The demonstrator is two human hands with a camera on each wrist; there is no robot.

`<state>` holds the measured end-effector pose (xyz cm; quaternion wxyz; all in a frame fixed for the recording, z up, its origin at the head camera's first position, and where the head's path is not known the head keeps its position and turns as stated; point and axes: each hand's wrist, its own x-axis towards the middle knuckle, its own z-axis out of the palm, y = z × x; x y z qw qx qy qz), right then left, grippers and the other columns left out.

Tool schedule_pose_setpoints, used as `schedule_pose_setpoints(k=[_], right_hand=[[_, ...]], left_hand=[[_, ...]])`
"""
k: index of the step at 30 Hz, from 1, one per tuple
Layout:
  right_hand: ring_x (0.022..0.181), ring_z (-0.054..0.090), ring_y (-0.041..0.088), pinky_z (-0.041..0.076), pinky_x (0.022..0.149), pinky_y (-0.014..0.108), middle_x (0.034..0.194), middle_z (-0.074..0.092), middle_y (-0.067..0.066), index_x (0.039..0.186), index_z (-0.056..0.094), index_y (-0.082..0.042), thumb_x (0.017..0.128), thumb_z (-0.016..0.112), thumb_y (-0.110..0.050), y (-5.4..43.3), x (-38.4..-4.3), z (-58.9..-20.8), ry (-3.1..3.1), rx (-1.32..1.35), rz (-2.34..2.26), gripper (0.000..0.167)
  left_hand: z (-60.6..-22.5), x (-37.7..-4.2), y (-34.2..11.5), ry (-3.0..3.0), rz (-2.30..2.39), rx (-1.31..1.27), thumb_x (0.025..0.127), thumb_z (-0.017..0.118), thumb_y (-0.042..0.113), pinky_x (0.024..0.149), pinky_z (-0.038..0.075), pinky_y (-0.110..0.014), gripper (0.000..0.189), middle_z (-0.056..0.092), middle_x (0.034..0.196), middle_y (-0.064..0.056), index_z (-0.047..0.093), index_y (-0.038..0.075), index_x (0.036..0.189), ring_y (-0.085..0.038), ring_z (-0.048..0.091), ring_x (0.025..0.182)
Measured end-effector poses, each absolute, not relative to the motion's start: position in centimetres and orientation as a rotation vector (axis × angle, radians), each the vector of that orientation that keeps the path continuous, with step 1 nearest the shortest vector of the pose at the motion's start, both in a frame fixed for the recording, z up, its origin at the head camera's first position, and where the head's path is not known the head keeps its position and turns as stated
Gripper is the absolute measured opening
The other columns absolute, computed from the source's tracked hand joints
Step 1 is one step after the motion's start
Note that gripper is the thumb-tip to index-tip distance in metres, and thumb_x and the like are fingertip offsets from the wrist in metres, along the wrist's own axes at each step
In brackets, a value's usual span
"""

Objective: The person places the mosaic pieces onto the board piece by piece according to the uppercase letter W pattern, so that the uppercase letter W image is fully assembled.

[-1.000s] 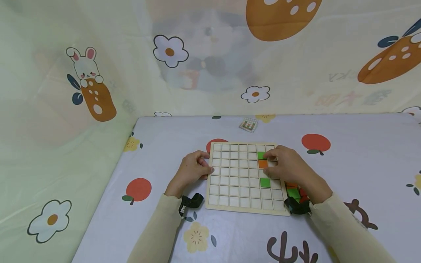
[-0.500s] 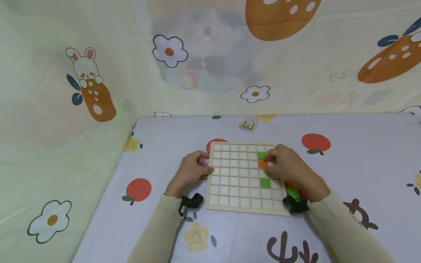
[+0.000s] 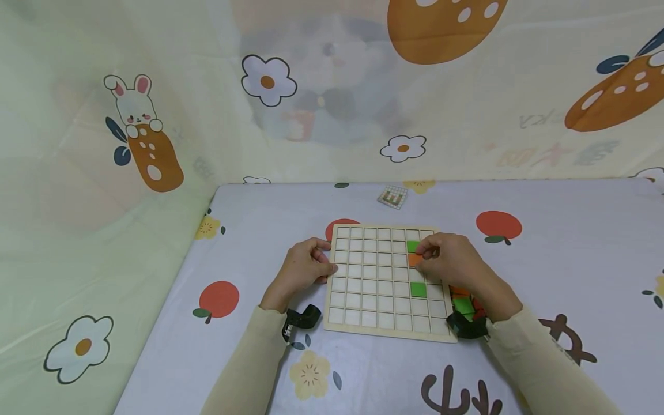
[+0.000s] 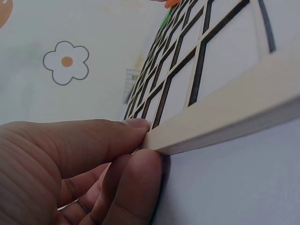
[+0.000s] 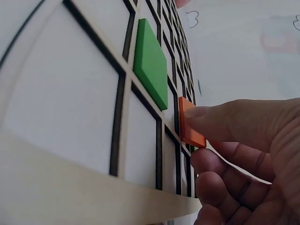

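Observation:
A wooden grid board (image 3: 361,301) lies flat on the table. My left hand (image 3: 298,268) pinches its left edge between thumb and finger, which the left wrist view shows close on the board's rim (image 4: 225,119). Over the right part of the grid, my right hand (image 3: 459,262) has thumb and fingers at an orange square tile (image 3: 413,260). In the right wrist view the thumb lies on the orange tile (image 5: 193,136), with a fingertip at its lower edge. One green tile (image 3: 412,246) sits just behind it; another green tile (image 3: 418,290) is nearer, with a bare cell between.
Loose red, green and orange tiles (image 3: 463,306) lie at the board's right side, partly hidden by the right wrist. A small patterned card (image 3: 392,196) rests behind the board. A printed cloth wall (image 3: 332,132) rises at the back.
My right hand stays at the orange tile, its fingers having shifted very slightly toward me. The left hand holds the board's edge as before.

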<state>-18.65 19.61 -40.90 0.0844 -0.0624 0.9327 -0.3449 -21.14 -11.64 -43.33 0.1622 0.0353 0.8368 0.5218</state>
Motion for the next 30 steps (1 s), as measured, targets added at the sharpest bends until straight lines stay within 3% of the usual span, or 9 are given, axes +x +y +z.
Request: schedule_pose_setpoints(k=[16,24,30], right_hand=[[0.084,0.057,0.021,0.048,0.073,0.035,0.087,0.068,0.001,0.098,0.072,-0.01,0.092,0.071,-0.013,20.18,-18.64,-41.56,2.776,-0.214,-1.171,0.007],[0.089,0.058,0.023,0.049,0.076,0.035,0.095,0.07,0.004,0.103,0.074,-0.009,0.092,0.071,-0.017,19.91,-18.52,-41.24,2.747,-0.161,-1.2,0.014],[0.084,0.059,0.021,0.049,0.073,0.034,0.092,0.068,0.005,0.112,0.072,-0.005,0.083,0.078,-0.016,19.75,-18.56,-41.31,2.674,-0.147,-1.206,0.032]], left_hand=[[-43.43,-21.12,-11.6,2.382,1.513,0.116,0.08,0.08,0.004,0.056,0.056,-0.027,0.045,0.062,0.084,-0.01,0.061,0.003,0.121,-0.015,0.061,0.06],[-43.75,-21.28,-11.66,2.371,1.543,0.144,0.08,0.079,0.0,0.055,0.057,-0.028,0.044,0.062,0.082,-0.01,0.061,0.0,0.12,-0.014,0.062,0.057],[-43.76,-21.3,-11.69,2.376,1.532,0.137,0.08,0.079,0.001,0.055,0.056,-0.028,0.044,0.062,0.082,-0.01,0.061,0.0,0.121,-0.015,0.062,0.057]])
